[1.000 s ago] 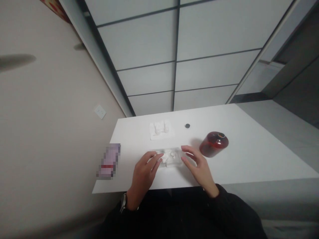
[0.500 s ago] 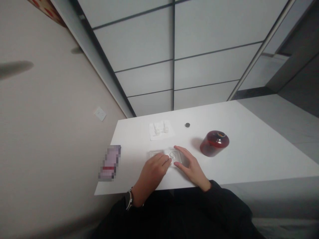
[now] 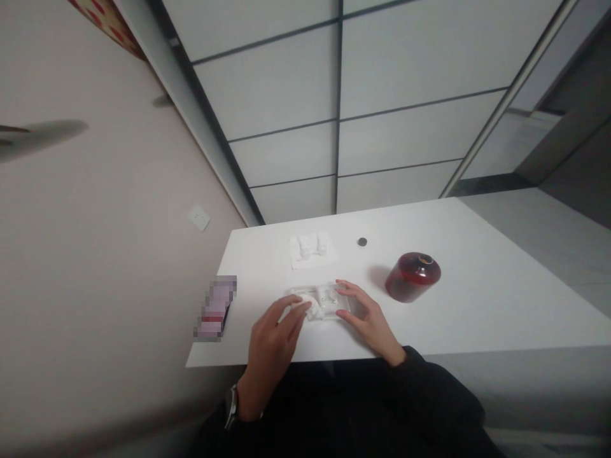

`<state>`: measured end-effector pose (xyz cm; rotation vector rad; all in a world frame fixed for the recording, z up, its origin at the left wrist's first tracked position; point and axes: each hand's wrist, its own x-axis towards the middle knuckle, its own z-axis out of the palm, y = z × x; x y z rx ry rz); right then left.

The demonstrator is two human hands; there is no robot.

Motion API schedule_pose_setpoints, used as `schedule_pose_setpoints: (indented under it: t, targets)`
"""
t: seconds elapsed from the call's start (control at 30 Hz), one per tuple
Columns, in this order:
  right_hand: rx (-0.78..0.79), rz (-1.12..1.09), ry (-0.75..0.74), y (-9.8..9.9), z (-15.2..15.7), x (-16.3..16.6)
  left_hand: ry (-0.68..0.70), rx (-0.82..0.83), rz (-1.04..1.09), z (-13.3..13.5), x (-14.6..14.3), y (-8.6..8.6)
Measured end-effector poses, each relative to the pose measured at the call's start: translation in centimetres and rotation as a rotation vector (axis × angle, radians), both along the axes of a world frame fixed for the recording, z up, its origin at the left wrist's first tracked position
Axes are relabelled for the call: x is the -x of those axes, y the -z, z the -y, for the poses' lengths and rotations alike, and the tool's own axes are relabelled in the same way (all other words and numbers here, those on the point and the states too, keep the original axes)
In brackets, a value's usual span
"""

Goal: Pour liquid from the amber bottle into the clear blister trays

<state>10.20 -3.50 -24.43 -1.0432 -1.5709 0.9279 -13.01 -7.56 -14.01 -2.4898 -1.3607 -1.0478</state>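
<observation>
Grip: left hand [image 3: 272,337] and right hand [image 3: 367,318] were laid loosely, fingers spread, on the ends of a clear plastic tray [image 3: 324,302]; nothing clasped.
Tray position: flat on worktop [image 3: 477,305], between hands.
Long axis: left-right.
Nearer hand: neither; both touching.

A white table [image 3: 477,305] stands against a wall. On it lie a clear plastic tray [image 3: 324,301] near the front edge, a white cloth [image 3: 312,249] with small white pieces farther back, a small dark disc [image 3: 362,242] beside the cloth, a dark red squat jar [image 3: 413,277] to the right, and a blurred flat object [image 3: 217,307] at the left edge
</observation>
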Motion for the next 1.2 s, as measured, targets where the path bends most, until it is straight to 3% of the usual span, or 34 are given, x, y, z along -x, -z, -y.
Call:
schedule_pose_setpoints:
  t: [0.23,0.4,0.53,0.67,0.73,0.8,0.83,0.93,1.0,1.07,1.2]
  targets:
    - [0.092,-0.139,0.003,0.3,-0.1,0.7,0.037,0.056,0.215,-1.2,-0.5,-0.8]
    - [-0.112,-0.123,0.157,-1.2,3.0,0.0,0.183,0.216,0.349,1.1,-3.3,0.3]
    - [-0.163,-0.205,0.116,-2.6,6.9,-0.8,0.22,0.58,0.609,2.3,-5.9,1.3]
    - [-0.053,-0.287,0.204,-4.4,8.5,-0.6,0.243,1.055,0.997,2.2,-8.2,2.4]
    - [-0.016,-0.279,0.234,-5.1,8.6,-0.7,0.289,1.157,1.056,2.2,-8.7,2.8]
    - [-0.024,-0.252,0.323,-5.3,8.5,-1.5,0.289,1.093,0.961,2.2,-8.2,2.9]
    - [-0.032,-0.234,0.41,-5.1,8.4,-2.5,0.269,0.985,0.858,2.0,-7.6,2.8]
    - [-0.05,-0.193,0.8,-3.9,7.4,-7.3,0.13,0.468,0.408,0.8,-5.2,2.5]
    - [-0.001,-0.116,1.02,-2.7,5.8,-11.5,0.045,0.236,0.116,-0.6,-3.8,2.3]
    - [0.07,-0.01,1.086,-1.8,3.6,-15.4,0.057,0.188,-0.113,-2.3,-3.2,2.1]
    - [0.147,0.126,0.972,-1.5,-1.8,-19.6,0.136,0.299,-0.361,-4.7,-3.8,2.2]
